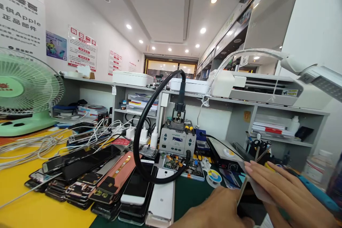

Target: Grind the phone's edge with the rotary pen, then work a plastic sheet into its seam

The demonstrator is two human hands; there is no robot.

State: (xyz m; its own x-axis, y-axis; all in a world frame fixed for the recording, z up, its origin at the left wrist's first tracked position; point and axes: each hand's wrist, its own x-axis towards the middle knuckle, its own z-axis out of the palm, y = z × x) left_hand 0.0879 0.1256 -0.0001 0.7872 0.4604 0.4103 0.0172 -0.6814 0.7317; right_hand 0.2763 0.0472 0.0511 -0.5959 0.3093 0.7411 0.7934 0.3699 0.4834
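At the lower right, my left hand [213,210] is closed round the near side of a phone [249,199] with a dark, glossy face. The phone is tilted up, and the bottom of the frame cuts it off. My right hand [291,192] lies over the phone's far side, its fingers long and close together. Under those fingers a thin pale sheet [259,188] rests against the phone; I cannot tell whether it is cloth or film. Both thumbs are mostly hidden.
Stacked phones [133,188] and phone parts cover the left of the bench. A hot-air station [177,139] with a looping black hose stands behind a parts tray [184,165]. A solder spool [214,178], tool holder [258,148], bottle [315,167] and fan [24,92] are around.
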